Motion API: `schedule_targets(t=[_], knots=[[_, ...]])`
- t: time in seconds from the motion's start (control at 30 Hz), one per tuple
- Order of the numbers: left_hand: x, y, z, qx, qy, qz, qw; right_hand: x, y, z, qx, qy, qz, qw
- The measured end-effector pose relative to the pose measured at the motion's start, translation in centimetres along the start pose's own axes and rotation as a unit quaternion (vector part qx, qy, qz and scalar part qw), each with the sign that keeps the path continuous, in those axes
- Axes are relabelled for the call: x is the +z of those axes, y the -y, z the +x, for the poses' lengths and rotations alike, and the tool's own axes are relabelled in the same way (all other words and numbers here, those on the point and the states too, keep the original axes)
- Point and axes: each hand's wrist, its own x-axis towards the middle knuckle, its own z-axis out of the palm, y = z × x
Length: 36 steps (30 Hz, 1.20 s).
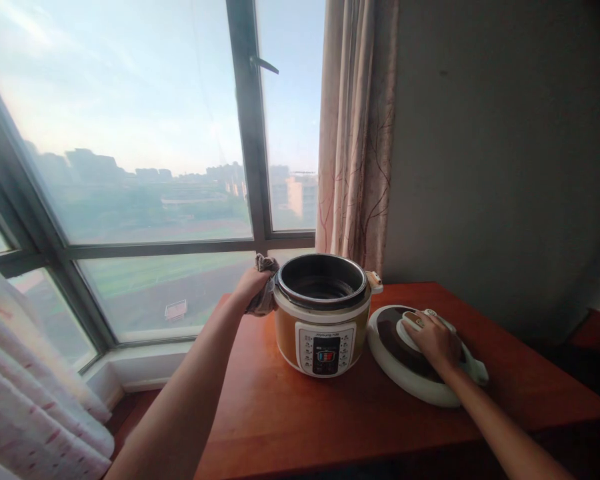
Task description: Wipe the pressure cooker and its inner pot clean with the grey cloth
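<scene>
An electric pressure cooker (286, 333) with a gold-brown body and a front control panel stands uncovered on the wooden table (280, 427). Its dark inner pot (325, 277) shows from above. My left hand (253, 283) is closed on a crumpled cloth (263, 303), pressed against the cooker's left side by the rim. To the right of the cooker, its round white and dark brown lid (400, 380) lies on the table. My right hand (430, 337) is wrapped over the handle in the middle of the lid.
A large window (155, 247) rises behind the table on the left. One curtain (355, 133) hangs behind the cooker, another curtain (35, 380) at the lower left. A grey wall (490, 167) stands at the right. The table's front edge runs below the lid.
</scene>
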Motion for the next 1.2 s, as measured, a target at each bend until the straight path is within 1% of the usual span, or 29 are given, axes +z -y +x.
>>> schedule_targets(t=[0.2,0.27,0.33,0.4,0.5,0.6,0.67,0.73,0.8,0.87,0.93,1.0,1.07,1.13,1.2], knots=[[-0.1,-0.2,0.0,0.002,0.001,0.046,0.999,0.4,0.7,-0.1,-0.033,0.009,-0.075,0.997],[-0.2,-0.4,-0.1,0.001,0.002,0.069,0.998,0.1,1.0,0.0,-0.051,0.009,-0.077,0.996],[-0.4,-0.8,-0.4,-0.001,0.001,0.094,0.996,-0.7,1.6,0.5,-0.076,-0.003,-0.034,0.997],[-0.6,-1.3,-0.9,-0.006,-0.007,0.118,0.993,-2.0,2.8,1.3,-0.099,-0.026,0.044,0.994],[-0.8,-2.4,-2.1,-0.014,-0.036,0.16,0.986,-4.6,5.5,2.6,-0.112,-0.046,0.167,0.979],[-1.0,-3.6,-3.4,0.02,-0.076,0.258,0.963,-7.2,8.9,3.7,-0.135,-0.031,0.245,0.959],[-1.2,-4.4,-4.2,0.05,-0.092,0.314,0.944,-8.3,10.9,4.4,-0.145,-0.018,0.27,0.952],[-1.6,-5.2,-4.8,0.057,-0.098,0.33,0.937,-8.9,12.5,5.1,-0.127,-0.003,0.273,0.954],[-2.3,-6.1,-5.4,0.043,-0.103,0.326,0.939,-9.1,13.6,5.7,-0.101,0.026,0.267,0.958],[-3.1,-7.0,-5.9,0.031,-0.103,0.317,0.942,-9.0,14.4,6.1,-0.087,0.054,0.266,0.958],[-3.5,-7.8,-6.5,0.032,-0.089,0.309,0.946,-8.9,14.8,6.2,-0.082,0.07,0.272,0.956],[-3.3,-8.5,-7.0,0.039,-0.057,0.302,0.951,-8.9,15.2,6.1,-0.073,0.078,0.273,0.956],[-2.7,-8.9,-7.3,0.033,-0.03,0.296,0.954,-9.0,15.5,6.1,-0.056,0.084,0.257,0.961],[-2.0,-9.1,-7.4,0.023,-0.021,0.293,0.956,-9.2,15.8,6.2,-0.04,0.096,0.227,0.968],[-1.5,-9.2,-7.3,0.017,-0.027,0.294,0.955,-9.4,16.2,6.4,-0.037,0.128,0.19,0.973]])
